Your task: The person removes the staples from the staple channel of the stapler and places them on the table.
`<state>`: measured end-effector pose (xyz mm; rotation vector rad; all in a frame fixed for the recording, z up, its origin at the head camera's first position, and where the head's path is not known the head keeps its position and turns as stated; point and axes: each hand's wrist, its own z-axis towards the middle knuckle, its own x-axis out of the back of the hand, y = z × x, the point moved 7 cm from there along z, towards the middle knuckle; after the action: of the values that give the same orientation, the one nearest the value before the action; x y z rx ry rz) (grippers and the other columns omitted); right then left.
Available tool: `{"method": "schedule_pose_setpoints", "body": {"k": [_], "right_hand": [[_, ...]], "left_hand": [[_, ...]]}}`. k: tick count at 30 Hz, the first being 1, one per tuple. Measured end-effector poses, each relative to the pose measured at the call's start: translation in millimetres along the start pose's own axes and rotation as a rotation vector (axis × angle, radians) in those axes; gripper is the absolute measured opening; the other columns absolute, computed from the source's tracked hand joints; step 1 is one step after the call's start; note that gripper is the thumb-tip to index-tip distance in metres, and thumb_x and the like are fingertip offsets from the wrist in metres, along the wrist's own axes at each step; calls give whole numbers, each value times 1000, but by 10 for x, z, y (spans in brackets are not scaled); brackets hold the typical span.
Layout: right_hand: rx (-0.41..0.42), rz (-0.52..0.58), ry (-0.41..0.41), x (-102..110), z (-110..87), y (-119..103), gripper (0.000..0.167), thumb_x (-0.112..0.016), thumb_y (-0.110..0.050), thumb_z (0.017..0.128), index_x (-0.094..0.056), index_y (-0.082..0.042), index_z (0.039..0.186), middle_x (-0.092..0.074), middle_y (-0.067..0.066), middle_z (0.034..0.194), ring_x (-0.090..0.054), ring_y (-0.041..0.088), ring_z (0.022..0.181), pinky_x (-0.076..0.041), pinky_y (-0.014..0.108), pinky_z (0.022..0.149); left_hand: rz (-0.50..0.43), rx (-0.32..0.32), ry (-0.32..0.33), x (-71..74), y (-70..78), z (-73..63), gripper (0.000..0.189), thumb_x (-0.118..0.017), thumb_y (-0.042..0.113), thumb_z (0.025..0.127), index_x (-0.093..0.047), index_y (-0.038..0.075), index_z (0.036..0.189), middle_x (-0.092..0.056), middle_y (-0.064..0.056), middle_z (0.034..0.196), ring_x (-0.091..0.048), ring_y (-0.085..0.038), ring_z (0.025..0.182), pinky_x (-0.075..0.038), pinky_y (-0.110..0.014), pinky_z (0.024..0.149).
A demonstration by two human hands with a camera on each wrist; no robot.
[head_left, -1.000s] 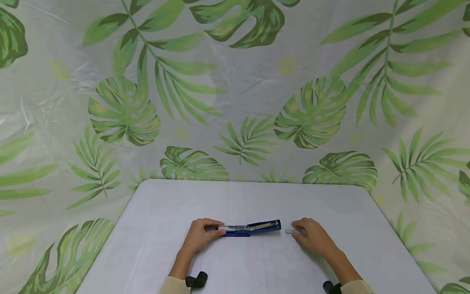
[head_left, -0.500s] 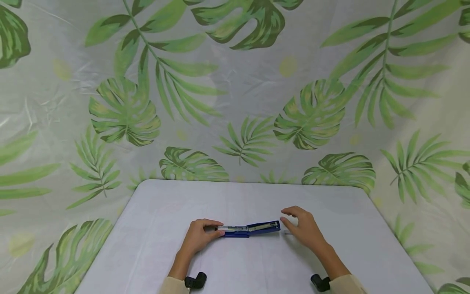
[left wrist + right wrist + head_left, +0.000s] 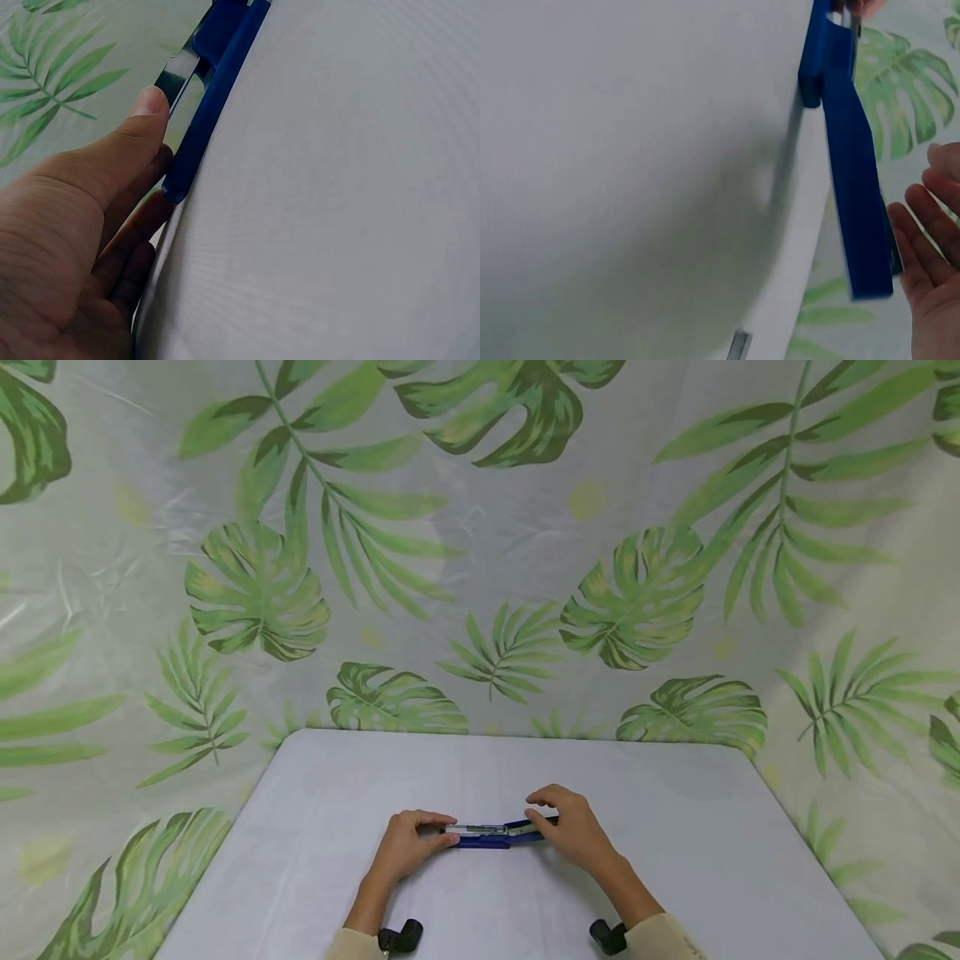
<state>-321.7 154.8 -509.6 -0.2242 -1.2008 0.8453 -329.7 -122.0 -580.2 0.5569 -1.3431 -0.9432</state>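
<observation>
A blue stapler (image 3: 483,842) lies on the white table, its cover (image 3: 855,195) swung back to the right and its metal magazine (image 3: 476,830) exposed. My left hand (image 3: 405,847) pinches the stapler's left end between thumb and fingers; the thumb lies against the magazine in the left wrist view. Over the swung-back cover hovers my right hand (image 3: 573,827), fingers loosely bent and apart, with nothing in its grasp. In the right wrist view a gap separates thumb and fingertips. A small grey strip of staples (image 3: 739,345) lies on the table beyond the cover's end.
The white table (image 3: 360,777) reaches to a curtain (image 3: 510,552) with green leaves behind it. A black wrist camera (image 3: 401,935) sits on the left wrist and another black camera (image 3: 607,937) on the right.
My right hand has let go of the staple strip, risen off the table and moved left over the stapler's cover. The left hand keeps its hold on the stapler in the same place.
</observation>
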Motion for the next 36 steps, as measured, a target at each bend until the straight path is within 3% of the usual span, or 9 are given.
{"method": "schedule_pose_setpoints", "body": {"k": [7, 13, 24, 31, 36], "right_hand": [[29, 25, -64, -302, 48, -169, 16, -77, -13, 93, -77, -10, 108, -75, 0, 106, -71, 19, 101, -62, 39, 86], [78, 29, -109, -500, 122, -322, 14, -75, -14, 95, -77, -11, 108, -75, 0, 105, -72, 18, 99, -62, 36, 85], [130, 6, -192, -715, 153, -448, 10, -73, -15, 96, -79, -12, 104, -74, -2, 103, -70, 14, 96, -60, 32, 84], [151, -102, -228, -807, 171, -496, 9, -73, -21, 97, -80, -16, 100, -74, -4, 103, -68, 13, 99, -59, 34, 88], [124, -178, -246, -862, 135, -486, 10, -74, -22, 97, -80, -15, 98, -72, -5, 105, -65, 12, 100, -58, 32, 88]], "left_hand": [[-10, 10, 7, -8, -18, 2, 26, -87, 45, 80, -83, 33, 102, -78, 12, 108, -69, -23, 117, -51, -52, 105], [0, -8, 3, -8, -34, 10, 24, -85, 51, 80, -81, 40, 102, -78, 15, 106, -71, -18, 114, -54, -47, 103], [15, -30, 5, -2, -45, 31, 23, -84, 49, 82, -80, 41, 103, -78, 13, 108, -71, -18, 112, -55, -47, 101], [14, -32, 29, 42, 4, 34, 23, -87, 45, 80, -82, 39, 101, -78, 12, 106, -72, -18, 111, -55, -45, 102], [5, -20, 15, 23, 1, 12, 22, -87, 45, 80, -81, 40, 100, -78, 14, 106, -72, -16, 111, -55, -43, 102]]}}
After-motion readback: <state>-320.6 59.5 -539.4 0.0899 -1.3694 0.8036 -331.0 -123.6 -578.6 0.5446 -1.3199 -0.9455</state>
